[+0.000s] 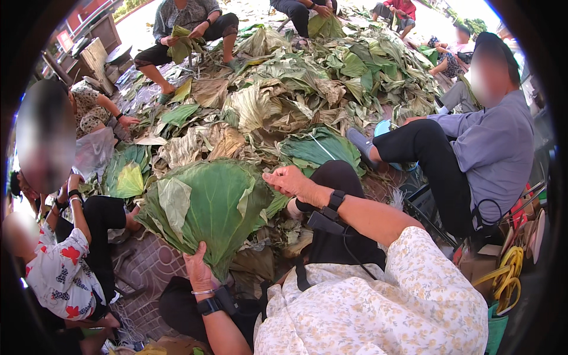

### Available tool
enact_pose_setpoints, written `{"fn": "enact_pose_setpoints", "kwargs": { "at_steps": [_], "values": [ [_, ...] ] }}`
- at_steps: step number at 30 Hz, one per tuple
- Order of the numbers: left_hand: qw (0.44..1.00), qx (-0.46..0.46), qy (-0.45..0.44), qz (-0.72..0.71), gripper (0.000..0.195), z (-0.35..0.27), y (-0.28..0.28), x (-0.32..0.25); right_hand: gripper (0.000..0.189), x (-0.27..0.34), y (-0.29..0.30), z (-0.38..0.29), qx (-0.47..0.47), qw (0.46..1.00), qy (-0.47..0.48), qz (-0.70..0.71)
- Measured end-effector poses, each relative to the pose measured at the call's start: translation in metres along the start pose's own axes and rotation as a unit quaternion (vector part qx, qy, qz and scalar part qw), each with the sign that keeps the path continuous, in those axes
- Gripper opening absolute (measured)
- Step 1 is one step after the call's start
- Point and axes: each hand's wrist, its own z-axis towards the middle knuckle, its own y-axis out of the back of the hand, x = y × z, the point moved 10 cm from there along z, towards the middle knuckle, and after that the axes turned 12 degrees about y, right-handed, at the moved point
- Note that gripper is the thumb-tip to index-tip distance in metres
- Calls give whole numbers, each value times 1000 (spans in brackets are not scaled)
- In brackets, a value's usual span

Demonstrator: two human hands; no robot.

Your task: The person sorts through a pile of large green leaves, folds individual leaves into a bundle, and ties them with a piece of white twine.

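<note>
A thick fan-shaped stack of large green lotus leaves (217,199) is held up before me by my left hand (199,266), which grips its lower left edge. A paler leaf piece (175,204) lies on the face of the stack. Just beyond the stack's right edge is my right hand (290,181), fingers curled and thumb against the index finger. I see nothing clearly held there. Past my knee, another green leaf bundle (321,146) with a white tie across it rests on the heap.
A broad heap of dried leaves (284,88) spreads ahead. People sit around it, including one in a grey-blue shirt (497,133) at right and one in a flowered shirt (62,270) at left. Yellow strapping (510,275) hangs over a green container (496,328) at lower right.
</note>
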Motion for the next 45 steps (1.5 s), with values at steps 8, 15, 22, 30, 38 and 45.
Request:
{"fn": "enact_pose_setpoints", "kwargs": {
  "at_steps": [8, 15, 22, 30, 38, 45],
  "values": [
    [997, -42, -62, -3, 50, 7, 22, 4, 30, -5, -63, 9, 60, 997, -16, 36],
    [990, -28, -42, -128, 39, 8, 33, 4, 7, -15, -29, 21, 23, 1000, 18, 3],
    [989, -31, -34, -139, 40, 12, 38, 10, 10, 31, -8, 32, -2, 992, 92, 91],
    [988, -17, -18, -150, 45, 15, 38, 14, 16, 46, -37, 39, 94, 986, 137, 20],
    [985, -4, 4, -171, 44, 12, 18, 8, 16, 29, -19, 48, -37, 984, 117, 126],
    [976, -30, -14, -217, 41, 22, 32, 19, 19, -39, 42, 86, -261, 907, 69, 325]
  ]
}}
